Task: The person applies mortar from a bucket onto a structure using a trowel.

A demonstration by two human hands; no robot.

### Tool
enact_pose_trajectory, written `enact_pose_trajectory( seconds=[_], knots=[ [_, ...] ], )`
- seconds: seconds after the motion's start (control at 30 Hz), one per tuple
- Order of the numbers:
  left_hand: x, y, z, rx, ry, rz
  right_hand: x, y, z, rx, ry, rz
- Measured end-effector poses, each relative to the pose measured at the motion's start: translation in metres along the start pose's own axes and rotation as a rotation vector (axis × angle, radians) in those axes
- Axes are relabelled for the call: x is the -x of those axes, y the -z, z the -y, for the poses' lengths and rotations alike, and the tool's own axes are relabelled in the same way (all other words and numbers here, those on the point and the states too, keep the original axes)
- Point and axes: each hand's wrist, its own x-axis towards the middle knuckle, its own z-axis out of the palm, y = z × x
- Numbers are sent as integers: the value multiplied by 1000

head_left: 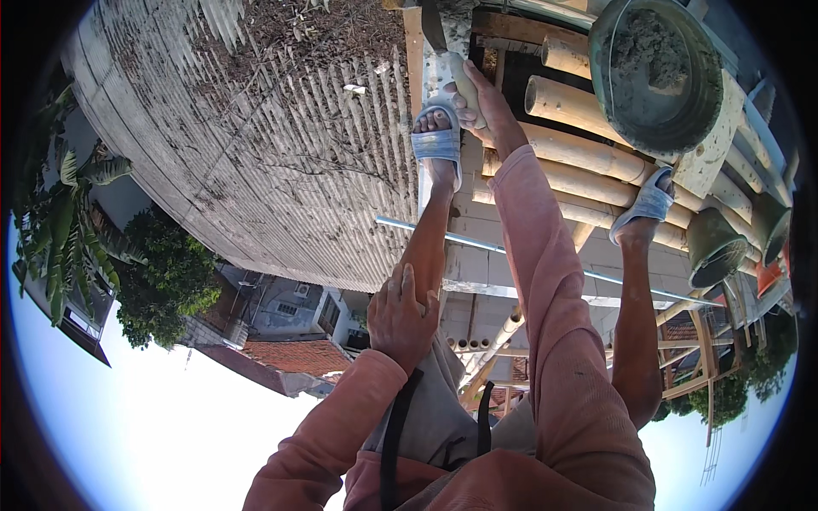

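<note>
My right hand (480,111) grips the pale handle of a trowel (433,27), its dark blade pointing up over a narrow grey ledge (458,30) at top centre. My left hand (400,315) lies with fingers stretched over my left shin, holding nothing. Just below the trowel, my left sandalled foot (436,140) rests on the ledge; my right one (648,204) is on the bamboo poles (575,149). A large round tub (648,77) with grey wet-looking mortar sits on the poles to the right of the trowel.
Corrugated grey roofing (281,162) with dry debris spreads left of the ledge. Smaller buckets (711,247) stand at right. A thin blue pipe (400,223) crosses behind my legs. Beyond the drop are trees (162,281), tiled roofs (290,356) and timber framing (703,341).
</note>
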Motion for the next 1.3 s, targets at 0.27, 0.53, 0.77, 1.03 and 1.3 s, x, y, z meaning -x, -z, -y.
enact_pose_trajectory(
  seconds=[0.27,0.53,0.77,1.03,1.3],
  knots=[
    [1,1,-4,14,4,22,-35,2,23,117,46,-37],
    [2,1,-5,10,4,27,-24,6,45,61,148,-123],
    [-3,-1,-11,-28,3,8,64,-3,39,290,40,-50],
    [-4,-5,-18,-80,14,42,338,41,106,1274,22,-291],
    [-6,0,-38,-149,118,75,399,66,267,2381,861,-810]
  ],
)
